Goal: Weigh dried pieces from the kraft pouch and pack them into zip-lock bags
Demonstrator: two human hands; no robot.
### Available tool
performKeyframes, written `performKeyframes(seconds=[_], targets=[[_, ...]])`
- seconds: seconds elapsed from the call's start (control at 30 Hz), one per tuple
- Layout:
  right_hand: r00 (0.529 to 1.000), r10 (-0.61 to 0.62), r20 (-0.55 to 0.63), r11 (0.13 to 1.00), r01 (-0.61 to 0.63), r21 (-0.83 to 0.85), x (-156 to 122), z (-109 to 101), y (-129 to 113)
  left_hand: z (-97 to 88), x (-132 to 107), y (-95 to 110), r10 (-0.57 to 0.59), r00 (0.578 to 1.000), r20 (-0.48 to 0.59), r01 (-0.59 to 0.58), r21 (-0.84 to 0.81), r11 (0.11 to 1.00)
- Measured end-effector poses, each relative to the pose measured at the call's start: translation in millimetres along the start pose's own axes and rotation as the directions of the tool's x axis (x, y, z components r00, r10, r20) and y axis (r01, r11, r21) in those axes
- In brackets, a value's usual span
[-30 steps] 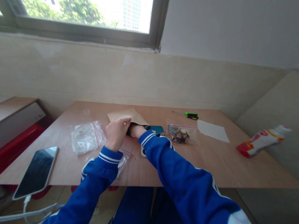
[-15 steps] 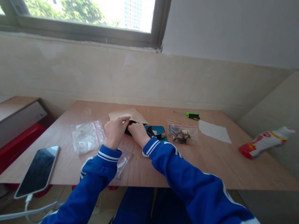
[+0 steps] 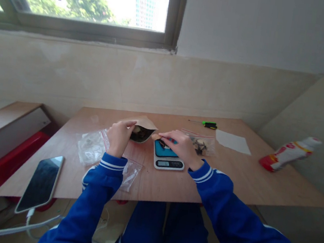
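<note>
The paper pouch [image 3: 143, 122] is held open by the left hand [image 3: 119, 136], pieces [image 3: 139, 135] left inside. Now a tan piece [image 3: 156, 136] is pinched by the right hand [image 3: 183, 145], near the scale [image 3: 168, 159]; a zip bag [image 3: 206, 147] is already part-filled.

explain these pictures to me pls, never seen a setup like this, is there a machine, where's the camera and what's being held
There is no robot here, just a person using two bare hands. The one camera is worn on the head, looking forward and down, so the blue sleeves reach away from you. The left hand pinches the rim of an open brown pouch. The right hand holds a small light-brown piece beside the pouch's mouth, above a digital scale. Around them on the wooden table are clear plastic bags, a phone with a cable plugged in, screwdrivers, white paper and a red-and-white bottle. What the piece is, I can't tell.
</note>
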State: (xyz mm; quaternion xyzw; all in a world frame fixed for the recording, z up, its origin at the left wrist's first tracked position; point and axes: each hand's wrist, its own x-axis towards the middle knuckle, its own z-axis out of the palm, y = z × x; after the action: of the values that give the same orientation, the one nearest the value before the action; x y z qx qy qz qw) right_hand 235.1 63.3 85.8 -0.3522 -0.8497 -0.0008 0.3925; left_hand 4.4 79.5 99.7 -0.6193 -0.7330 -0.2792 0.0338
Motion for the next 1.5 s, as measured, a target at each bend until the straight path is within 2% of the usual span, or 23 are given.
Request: performKeyframes(seconds=[0.1, 0.23, 0.4, 0.53, 0.67, 0.77, 0.87, 0.97, 1.03, 1.1, 1.17, 1.23, 1.37, 1.5], targets=[[0.995, 0.082, 0.055, 0.997, -0.082, -0.005, -26.1, -11.1, 22.6, 0.1, 1.1, -0.3, -0.008, 1.000, -0.008, 0.008, -0.004, 1.000], [0.985, 0.135, 0.108, 0.945, -0.096, -0.311, -56.5, -12.5, 43.2, 1.8, 0.4, 0.8, -0.002, 1.000, -0.011, 0.001, -0.021, 1.000], [0.977, 0.135, 0.166, 0.832, -0.021, -0.554, -67.8, -0.5, 41.9, 4.1, -2.4, 2.9, 0.002, 1.000, 0.001, -0.002, -0.029, 1.000], [0.975, 0.112, 0.193, 0.803, 0.026, -0.596, -67.1, 16.6, 35.9, 4.7, -3.0, 1.3, 0.012, 1.000, 0.000, -0.012, -0.017, 1.000], [0.980, 0.106, 0.168, 0.801, 0.015, -0.598, -71.3, 34.2, 36.8, 4.2, -2.6, -1.2, 0.006, 1.000, -0.001, -0.006, -0.010, 1.000], [0.982, 0.112, 0.153, 0.827, -0.007, -0.562, -74.6, 41.5, 38.7, 3.7, -2.8, -1.7, 0.004, 1.000, -0.003, -0.004, -0.012, 1.000], [0.985, 0.140, 0.099, 0.893, -0.082, -0.443, -70.2, 38.2, 37.6, 3.4, -3.3, -1.2, 0.006, 1.000, 0.001, -0.006, -0.009, 1.000], [0.977, 0.213, 0.009, 0.959, -0.207, -0.194, -52.6, 23.3, 31.5, 3.3, -4.2, 0.1, 0.006, 1.000, 0.005, -0.006, -0.006, 1.000], [0.970, 0.245, -0.007, 0.970, -0.245, 0.007, -34.2, 10.1, 24.2, 3.6, -4.8, 1.3, 0.007, 1.000, 0.006, -0.007, -0.004, 1.000], [0.972, 0.232, 0.048, 0.954, -0.237, 0.182, -13.4, -1.0, 14.6, 4.3, -5.5, 2.7, 0.012, 1.000, 0.010, -0.012, -0.007, 1.000], [0.970, 0.157, 0.184, 0.930, -0.208, 0.304, 7.2, -5.6, 4.4, 5.0, -6.2, 3.9, 0.021, 1.000, 0.014, -0.021, -0.015, 1.000], [0.939, 0.040, 0.341, 0.919, -0.169, 0.356, 25.9, -1.1, -4.3, 5.3, -6.9, 5.1, 0.027, 1.000, 0.017, -0.026, -0.023, 0.999], [0.844, -0.108, 0.525, 0.947, -0.073, 0.311, 54.5, 29.5, -13.0, 3.7, -8.3, 6.9, 0.025, 0.999, 0.027, -0.024, -0.025, 0.999], [0.798, -0.125, 0.590, 0.973, -0.016, 0.229, 65.6, 61.9, -12.9, 0.7, -10.3, 7.7, 0.016, 0.999, 0.046, -0.016, -0.012, 1.000]])
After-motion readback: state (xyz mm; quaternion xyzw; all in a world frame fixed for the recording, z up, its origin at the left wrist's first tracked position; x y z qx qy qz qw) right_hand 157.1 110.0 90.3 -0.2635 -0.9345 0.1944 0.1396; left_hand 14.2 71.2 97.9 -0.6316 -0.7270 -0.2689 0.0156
